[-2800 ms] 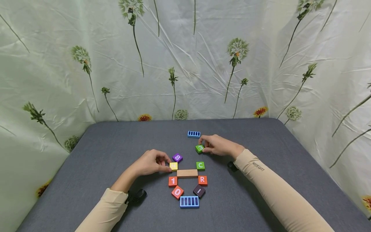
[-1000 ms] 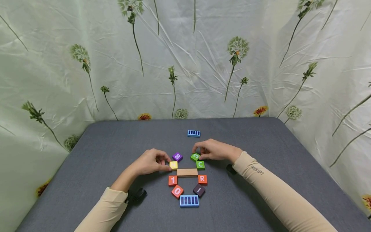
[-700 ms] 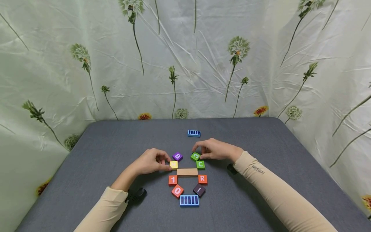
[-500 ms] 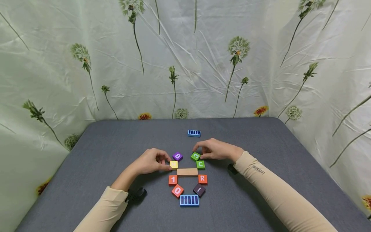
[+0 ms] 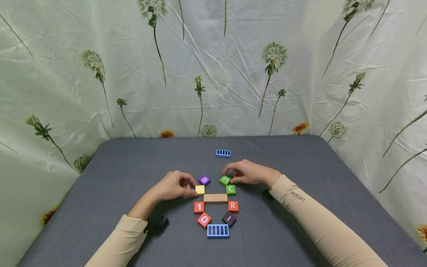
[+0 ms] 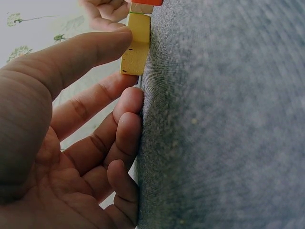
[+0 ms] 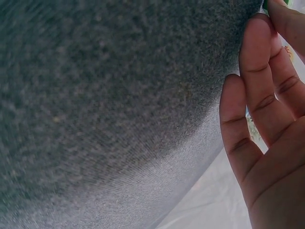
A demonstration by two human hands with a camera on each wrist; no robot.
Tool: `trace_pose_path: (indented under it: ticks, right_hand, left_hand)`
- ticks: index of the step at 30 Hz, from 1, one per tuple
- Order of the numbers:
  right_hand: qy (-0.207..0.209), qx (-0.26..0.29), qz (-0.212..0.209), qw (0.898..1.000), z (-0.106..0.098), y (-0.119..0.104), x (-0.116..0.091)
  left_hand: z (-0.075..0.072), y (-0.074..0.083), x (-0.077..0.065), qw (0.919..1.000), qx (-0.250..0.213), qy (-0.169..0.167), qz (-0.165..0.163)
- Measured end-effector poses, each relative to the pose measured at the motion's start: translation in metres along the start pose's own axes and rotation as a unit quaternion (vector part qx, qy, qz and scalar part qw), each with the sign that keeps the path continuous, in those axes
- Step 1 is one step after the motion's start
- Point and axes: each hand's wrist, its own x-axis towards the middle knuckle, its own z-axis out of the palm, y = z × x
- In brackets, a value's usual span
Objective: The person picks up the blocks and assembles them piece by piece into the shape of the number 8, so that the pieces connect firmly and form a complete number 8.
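My left hand (image 5: 175,186) pinches a yellow square block (image 5: 199,190) between thumb and index finger; in the left wrist view the block (image 6: 137,45) rests on the cloth. Across from it, my right hand (image 5: 250,172) has thumb and index finger at two sides of a green block marked 3 (image 5: 225,180). That block sits just behind a green block marked C (image 5: 231,190). A purple block marked 8 (image 5: 204,180) lies behind the yellow one. Between the two sides lies a plain wooden bar (image 5: 215,198). The right wrist view shows only a sliver of green by the thumb.
Nearer me are orange-red blocks marked 1 (image 5: 199,207), R (image 5: 233,207) and 0 (image 5: 204,220), a dark block (image 5: 229,218) and a blue slotted block (image 5: 218,231). Another blue slotted block (image 5: 223,153) lies farther back on the grey cloth-covered table (image 5: 150,155).
Since the earliest frame, my right hand has brought the green 3 block nearer and leftward, beside the C block. Over the last second both hands have stayed almost still.
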Motion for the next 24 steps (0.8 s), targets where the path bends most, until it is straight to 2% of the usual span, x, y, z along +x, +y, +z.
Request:
trace_pose_path:
  ticks: [16, 24]
  right_hand:
    - [0.001, 0.006, 0.022, 1.000, -0.0067, 0.0026, -0.0030]
    - [0.011, 0.015, 0.035, 0.999, -0.0095, 0.0050, 0.0027]
  left_hand:
    - [-0.0019, 0.0019, -0.0011, 0.9999, 0.010, 0.001, -0.003]
    - [-0.0022, 0.0006, -0.0015, 0.9997, 0.000, 0.022, -0.010]
